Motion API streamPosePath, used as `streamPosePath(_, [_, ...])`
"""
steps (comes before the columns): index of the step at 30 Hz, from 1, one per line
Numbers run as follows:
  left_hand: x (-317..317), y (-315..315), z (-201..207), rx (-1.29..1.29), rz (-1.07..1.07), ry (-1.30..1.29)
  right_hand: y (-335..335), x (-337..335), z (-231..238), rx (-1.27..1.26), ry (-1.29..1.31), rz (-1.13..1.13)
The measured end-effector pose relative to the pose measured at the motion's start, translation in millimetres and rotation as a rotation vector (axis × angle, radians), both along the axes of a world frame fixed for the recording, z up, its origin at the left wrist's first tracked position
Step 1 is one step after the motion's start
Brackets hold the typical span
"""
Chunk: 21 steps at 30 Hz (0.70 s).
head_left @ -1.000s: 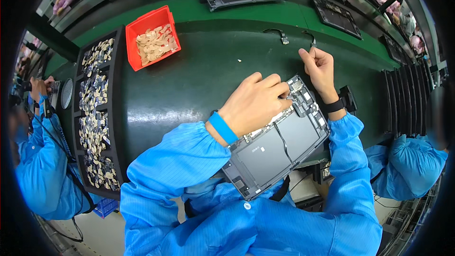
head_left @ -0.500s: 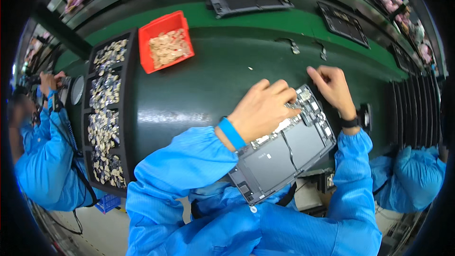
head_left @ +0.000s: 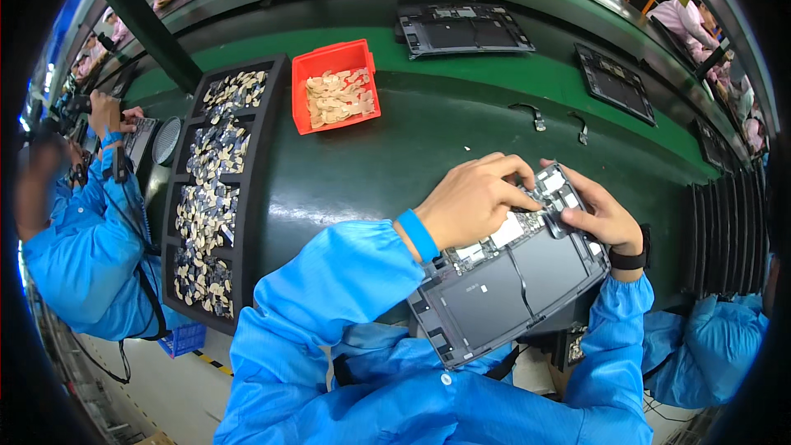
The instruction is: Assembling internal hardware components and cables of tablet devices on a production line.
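Note:
An opened tablet body (head_left: 486, 297), dark grey with a battery and a bare circuit board, is tilted at the bench's near edge in front of me. My left hand (head_left: 470, 202) reaches over its board. The fingers are bent, with the thumb and fingertips close together at small parts near the upper right corner; whatever they pinch is too small to name. My right hand (head_left: 608, 218) grips the tablet's right end, its thumb lying on top by a small black part and the other fingers around the far edge, partly hidden.
A red bin (head_left: 301, 115) of tan pieces and a black divided tray (head_left: 268, 128) of small parts stand on the left. More tablet bodies (head_left: 465, 31) lie farther back. Two short cables (head_left: 539, 119) rest nearby. Black panels (head_left: 725, 235) stand upright at right. Co-workers sit on both sides.
My right hand has come down from above the tablet onto its right end, the thumb now on top. My left hand stays over the board. The whole view has shifted a little.

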<state>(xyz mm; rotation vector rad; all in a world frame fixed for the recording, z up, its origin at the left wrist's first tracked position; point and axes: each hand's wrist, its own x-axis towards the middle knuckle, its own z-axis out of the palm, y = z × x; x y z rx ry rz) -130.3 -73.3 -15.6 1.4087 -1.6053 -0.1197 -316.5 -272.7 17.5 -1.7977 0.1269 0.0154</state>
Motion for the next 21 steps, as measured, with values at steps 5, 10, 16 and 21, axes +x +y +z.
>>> streamPosePath(5, [5.4,-1.1,-4.0,0.115,-0.016,0.079,4.9,8.3,-5.8,0.212,0.074,-0.005])
streamPosePath(10, [10.9,-0.1,4.0,0.111,0.019,0.051,-0.3,11.6,-18.8,0.251,0.086,-0.064])
streamPosePath(16, [38.3,24.6,21.6,0.258,0.177,0.083,-17.4,10.0,-23.5,0.315,0.213,0.009])
streamPosePath(21, [-6.8,101.7,22.0,0.403,0.403,0.008,-33.5,-0.9,-29.2,0.247,0.218,0.034])
